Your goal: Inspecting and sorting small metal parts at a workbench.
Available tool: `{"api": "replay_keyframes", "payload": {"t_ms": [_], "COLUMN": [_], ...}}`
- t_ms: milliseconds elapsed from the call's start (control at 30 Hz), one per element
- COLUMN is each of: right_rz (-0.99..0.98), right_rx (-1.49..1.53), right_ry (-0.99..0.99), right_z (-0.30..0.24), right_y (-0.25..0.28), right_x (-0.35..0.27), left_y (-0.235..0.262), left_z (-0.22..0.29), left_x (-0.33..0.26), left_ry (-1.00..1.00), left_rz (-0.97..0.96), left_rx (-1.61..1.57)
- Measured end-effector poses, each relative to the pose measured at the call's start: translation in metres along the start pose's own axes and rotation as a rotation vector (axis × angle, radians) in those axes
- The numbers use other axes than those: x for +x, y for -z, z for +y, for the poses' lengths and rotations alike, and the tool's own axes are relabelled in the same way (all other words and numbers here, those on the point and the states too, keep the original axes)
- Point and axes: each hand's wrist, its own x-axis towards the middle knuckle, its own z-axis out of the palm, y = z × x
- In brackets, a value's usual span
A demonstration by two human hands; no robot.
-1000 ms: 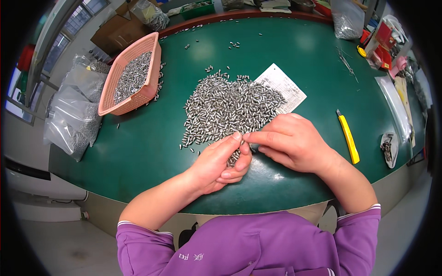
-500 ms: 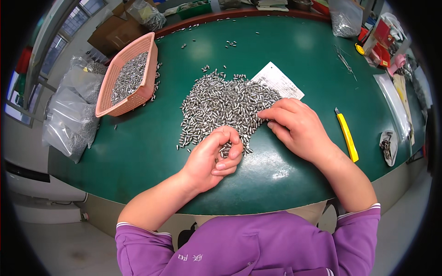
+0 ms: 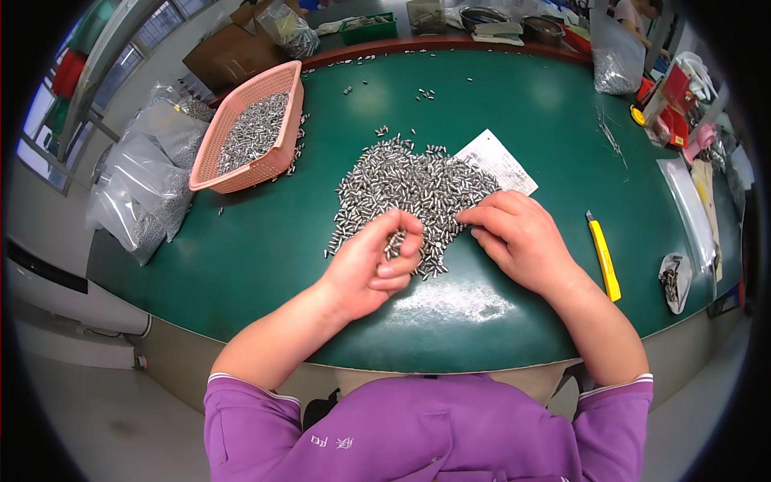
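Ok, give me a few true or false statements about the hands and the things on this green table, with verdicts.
1. The left hand is curled at the near edge of the heap of small silver metal pins. True.
2. The pink plastic basket is empty. False: it holds silver pins.
3. The yellow utility knife lies right of the right hand. True.
4. The right hand holds the knife. False: its fingers rest on the heap.

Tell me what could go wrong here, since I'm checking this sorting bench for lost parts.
Small metal pins lie heaped loose on the smooth green table; either hand could sweep some toward the near edge. The left hand curls around a few pins, which might slip out. The yellow utility knife lies close beside the right hand.
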Motion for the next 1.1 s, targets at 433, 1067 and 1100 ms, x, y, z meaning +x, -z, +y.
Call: {"api": "replay_keyframes", "payload": {"t_ms": [433,1067,1100], "right_rz": [-0.012,0.139,0.131], "right_rx": [0.013,-0.121,-0.138], "right_ry": [0.113,-0.172,-0.185], "right_z": [-0.001,0.026,0.028], "right_y": [-0.002,0.007,0.007], "right_x": [0.000,-0.006,-0.007], "left_y": [0.029,0.002,-0.005], "left_z": [0.262,0.051,0.039], "left_x": [0.037,0.031,0.031], "left_ry": [-0.666,-0.817,-0.819], "left_rz": [0.727,0.322,0.329], "left_rx": [0.379,1.344,1.413]}}
